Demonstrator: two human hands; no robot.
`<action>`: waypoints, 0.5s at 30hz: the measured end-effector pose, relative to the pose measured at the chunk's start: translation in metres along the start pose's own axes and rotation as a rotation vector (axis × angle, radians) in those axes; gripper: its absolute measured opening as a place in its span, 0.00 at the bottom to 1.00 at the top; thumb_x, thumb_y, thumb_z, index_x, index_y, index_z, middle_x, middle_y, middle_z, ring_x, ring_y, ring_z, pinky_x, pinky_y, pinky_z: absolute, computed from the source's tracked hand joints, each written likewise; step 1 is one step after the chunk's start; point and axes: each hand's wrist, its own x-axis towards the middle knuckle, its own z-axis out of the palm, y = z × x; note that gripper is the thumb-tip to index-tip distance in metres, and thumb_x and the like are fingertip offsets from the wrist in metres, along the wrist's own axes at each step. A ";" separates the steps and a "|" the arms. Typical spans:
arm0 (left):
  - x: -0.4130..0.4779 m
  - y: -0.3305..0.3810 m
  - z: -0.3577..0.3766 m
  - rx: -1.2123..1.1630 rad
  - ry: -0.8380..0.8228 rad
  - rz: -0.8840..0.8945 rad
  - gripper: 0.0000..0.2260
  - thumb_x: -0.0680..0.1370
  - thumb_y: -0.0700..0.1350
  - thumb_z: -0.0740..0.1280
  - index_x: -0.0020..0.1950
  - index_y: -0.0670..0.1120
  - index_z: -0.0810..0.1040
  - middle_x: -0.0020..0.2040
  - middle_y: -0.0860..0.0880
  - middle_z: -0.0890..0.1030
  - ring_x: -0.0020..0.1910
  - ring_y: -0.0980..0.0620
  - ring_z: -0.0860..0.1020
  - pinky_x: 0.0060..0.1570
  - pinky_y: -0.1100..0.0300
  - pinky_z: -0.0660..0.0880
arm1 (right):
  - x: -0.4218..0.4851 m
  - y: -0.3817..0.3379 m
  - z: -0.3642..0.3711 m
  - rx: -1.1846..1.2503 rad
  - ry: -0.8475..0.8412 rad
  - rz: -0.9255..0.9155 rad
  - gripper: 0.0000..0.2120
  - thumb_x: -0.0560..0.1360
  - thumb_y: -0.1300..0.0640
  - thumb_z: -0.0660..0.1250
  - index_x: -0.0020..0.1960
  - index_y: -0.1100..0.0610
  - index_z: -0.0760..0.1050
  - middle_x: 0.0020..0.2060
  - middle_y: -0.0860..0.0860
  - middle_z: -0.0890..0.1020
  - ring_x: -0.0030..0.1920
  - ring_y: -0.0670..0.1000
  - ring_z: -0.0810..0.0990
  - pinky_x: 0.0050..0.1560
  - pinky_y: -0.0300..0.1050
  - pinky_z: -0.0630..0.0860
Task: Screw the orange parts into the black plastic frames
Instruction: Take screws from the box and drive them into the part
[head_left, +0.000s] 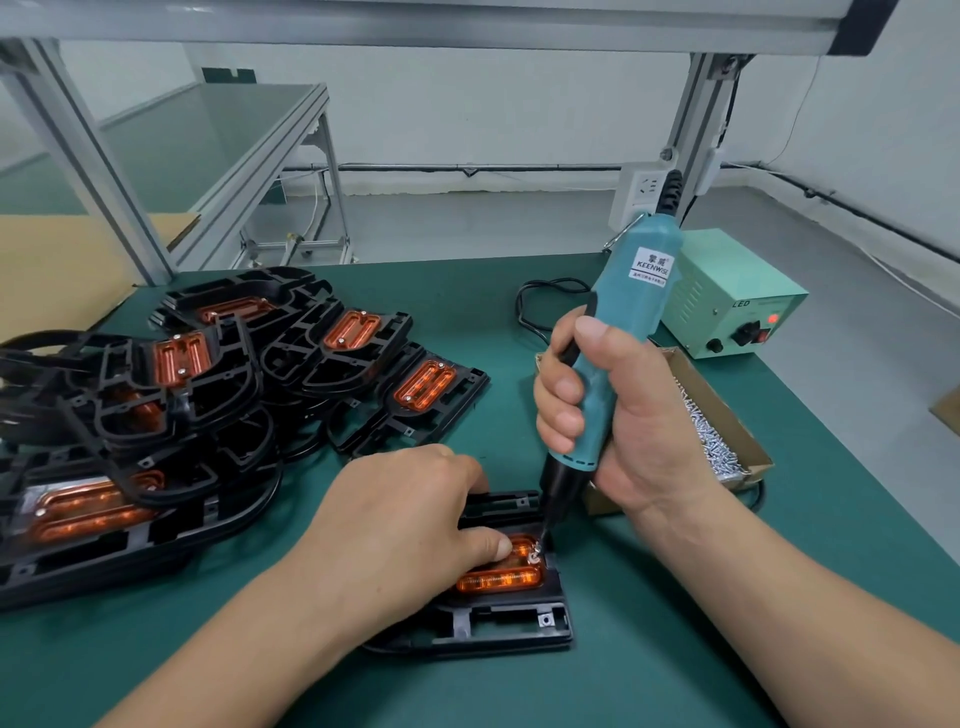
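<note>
A black plastic frame (498, 626) lies on the green mat in front of me, with an orange part (501, 578) seated in it. My left hand (410, 519) rests on the frame, and its thumb presses the orange part's upper edge. My right hand (608, 410) grips a teal electric screwdriver (631, 306) held nearly upright. The screwdriver's bit tip touches a screw (534, 557) at the orange part's right end.
A heap of black frames with orange parts fitted (208, 395) fills the left of the mat. A cardboard box of screws (711, 431) sits to the right. Behind it stands a green power supply (732, 301) with a black cable (540, 301).
</note>
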 end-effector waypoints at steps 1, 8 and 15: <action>0.000 0.000 0.000 0.004 0.002 0.000 0.27 0.73 0.74 0.66 0.65 0.61 0.78 0.55 0.61 0.80 0.53 0.58 0.79 0.43 0.57 0.71 | -0.001 -0.001 0.001 -0.011 -0.015 -0.008 0.09 0.77 0.52 0.69 0.48 0.57 0.74 0.31 0.52 0.70 0.24 0.48 0.70 0.25 0.41 0.69; -0.002 0.003 0.000 0.025 -0.003 -0.016 0.23 0.74 0.73 0.67 0.60 0.59 0.78 0.50 0.58 0.78 0.50 0.55 0.79 0.44 0.55 0.75 | -0.012 -0.006 0.014 -0.077 -0.233 -0.058 0.19 0.73 0.46 0.79 0.50 0.58 0.76 0.30 0.53 0.72 0.24 0.49 0.71 0.27 0.40 0.71; -0.003 0.004 0.001 0.036 0.001 -0.021 0.23 0.74 0.72 0.67 0.59 0.59 0.78 0.48 0.57 0.78 0.50 0.54 0.79 0.46 0.53 0.77 | -0.019 -0.003 0.024 -0.185 -0.326 -0.124 0.18 0.78 0.46 0.77 0.47 0.58 0.73 0.31 0.51 0.74 0.25 0.49 0.72 0.28 0.41 0.73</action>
